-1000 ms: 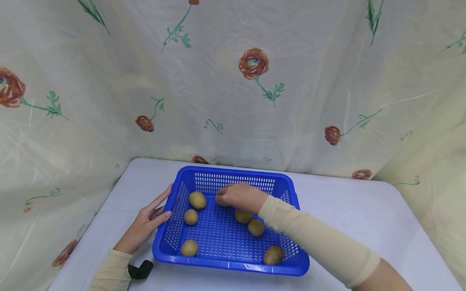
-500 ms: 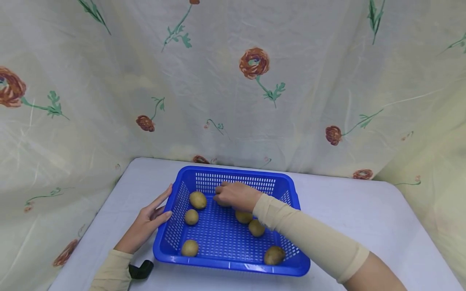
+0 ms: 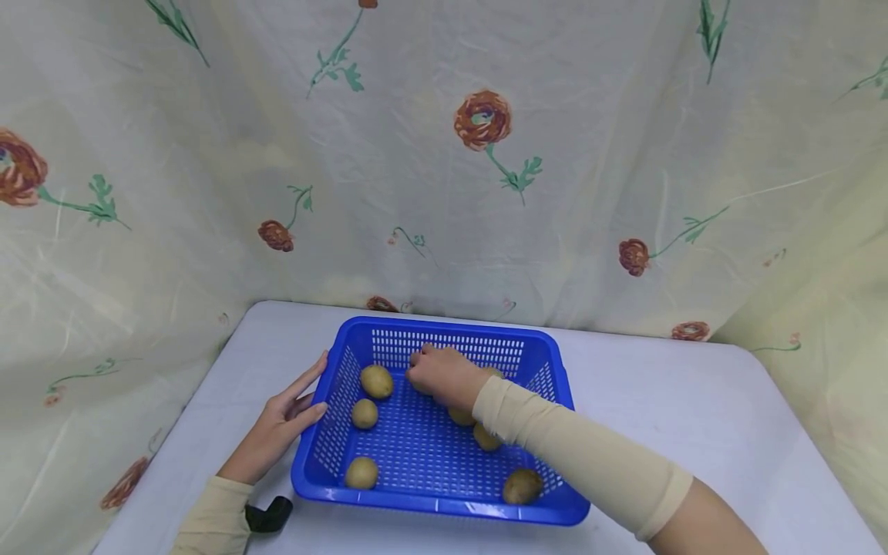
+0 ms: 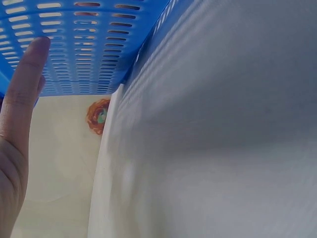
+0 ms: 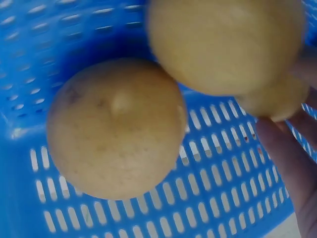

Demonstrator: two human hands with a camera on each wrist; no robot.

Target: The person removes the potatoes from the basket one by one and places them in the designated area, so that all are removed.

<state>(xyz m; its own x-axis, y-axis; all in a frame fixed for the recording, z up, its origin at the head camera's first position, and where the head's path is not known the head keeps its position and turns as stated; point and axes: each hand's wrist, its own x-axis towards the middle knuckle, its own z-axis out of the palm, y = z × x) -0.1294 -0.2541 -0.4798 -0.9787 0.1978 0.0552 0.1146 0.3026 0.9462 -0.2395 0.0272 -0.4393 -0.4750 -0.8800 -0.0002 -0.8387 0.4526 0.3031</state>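
A blue plastic basket point(image 3: 444, 505) with slotted walls holds several potatoes. Inside it, toward the back wall, my right hand point(image 3: 447, 375) has its fingers curled over a potato point(image 3: 420, 386). In the right wrist view, thumb and fingers pinch that potato point(image 5: 277, 99), partly hidden behind a nearer potato point(image 5: 225, 42); another potato point(image 5: 116, 131) sits beside it. My left hand point(image 3: 270, 428) rests with extended fingers against the basket's left side. The left wrist view has one finger point(image 4: 25, 84) laid straight on the slotted outer wall.
To the left inside the basket lie a potato point(image 3: 377, 381), a smaller potato point(image 3: 364, 414) and a front-corner potato point(image 3: 361, 473). A browner potato point(image 3: 523, 486) occupies the front right corner. White cloth covers the table point(image 3: 666, 401); a flowered curtain point(image 3: 569, 231) hangs behind.
My right hand has shifted slightly left in the basket, its forearm with it, and a potato near the back right now shows behind the wrist. My left hand stays put.
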